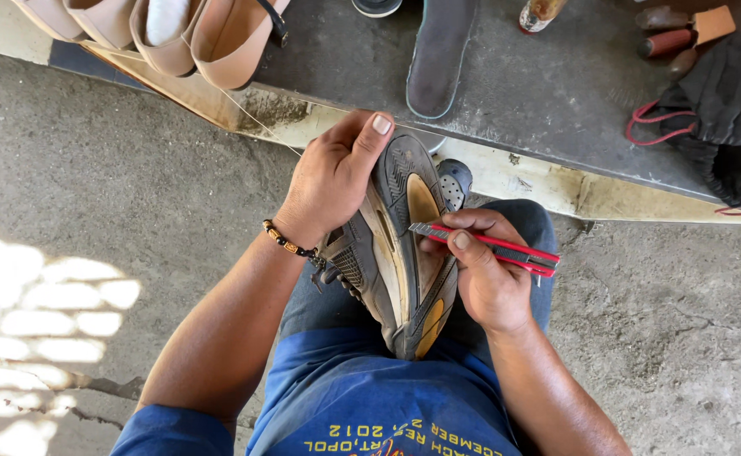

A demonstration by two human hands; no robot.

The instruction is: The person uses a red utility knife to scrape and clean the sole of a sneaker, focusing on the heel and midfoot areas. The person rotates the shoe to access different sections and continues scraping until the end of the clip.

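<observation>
Red plastic is catching the eye here: a red and black utility knife (pixel 495 248) is sitting in the right hand (pixel 484 274), fingers wrapped tightly round the handle, thumb pressing on top, and its tip is pointing left onto the sole of a worn shoe (pixel 404 253). The shoe is grey and tan with yellow patches on its dark tread; it is standing on edge across the person's lap, toe pointing far, sole facing right. The left hand (pixel 332 177) is clamping the toe end, fingers curled over the upper and the thumb lying along the front of the sole. A beaded bracelet (pixel 289 244) is circling that wrist. The person is wearing a blue shirt (pixel 370 405) and dark jeans (pixel 522 224).

Over on the far side, a low grey slab (pixel 556 93) is running across the scene. On it a dark insole (pixel 438 55) is lying far of the shoe. At the far left, pale pink sandals (pixel 176 34) are hanging over the slab's edge. At the far right, a black cloth bag with red cord (pixel 716 114) is slumping, with wooden-handled tools (pixel 670 34) just beyond it. Cracked concrete floor (pixel 92 169) is spreading left, sunlight dappling its near corner.
</observation>
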